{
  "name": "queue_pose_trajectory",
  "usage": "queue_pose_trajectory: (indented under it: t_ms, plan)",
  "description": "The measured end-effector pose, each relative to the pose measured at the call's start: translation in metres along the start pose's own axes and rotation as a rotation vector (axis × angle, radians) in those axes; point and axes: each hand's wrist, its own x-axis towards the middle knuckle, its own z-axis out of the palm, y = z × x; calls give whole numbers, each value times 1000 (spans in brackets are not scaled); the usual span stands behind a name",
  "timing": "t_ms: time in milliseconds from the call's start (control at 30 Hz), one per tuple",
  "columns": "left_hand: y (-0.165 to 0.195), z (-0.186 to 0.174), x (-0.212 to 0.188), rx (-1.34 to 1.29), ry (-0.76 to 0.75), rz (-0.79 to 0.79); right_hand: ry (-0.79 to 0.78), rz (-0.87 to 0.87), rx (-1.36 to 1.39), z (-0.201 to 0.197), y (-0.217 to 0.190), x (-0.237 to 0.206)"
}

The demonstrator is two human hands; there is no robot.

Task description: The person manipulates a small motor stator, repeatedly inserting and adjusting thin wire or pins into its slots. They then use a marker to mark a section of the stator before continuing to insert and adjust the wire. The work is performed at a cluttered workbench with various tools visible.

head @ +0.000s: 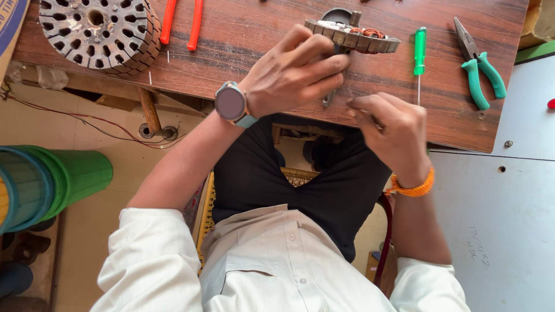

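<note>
A ring-shaped metal stator core [354, 36] with copper winding lies on the wooden table [248, 34], seen from above. My left hand [295, 72], with a wristwatch [231, 104], rests on the near side of the stator, fingers curled against it. My right hand [390, 130] hovers at the table's near edge just right of the left hand, thumb and fingers pinched together on something too thin to make out, perhaps wire.
On the table lie a second slotted round core [98, 32] at far left, red-handled pliers [182, 23], a green screwdriver [420, 55] and teal-handled pliers [477, 66]. Green buckets [63, 179] stand on the floor at left. A grey panel [509, 219] is at right.
</note>
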Motion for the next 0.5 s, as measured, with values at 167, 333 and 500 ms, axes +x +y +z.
queue_pose_trajectory:
  t_ms: [167, 333, 500]
  plan:
    - [26, 17, -7, -375, -36, -440, 81, -65, -64, -30, -8, 21]
    - [44, 29, -5, -1152, 252, -929, 102, -228, -153, -32, -7, 66]
    - [42, 29, -11, -1593, 399, -1150, 23, -181, -63, -19, -2, 102]
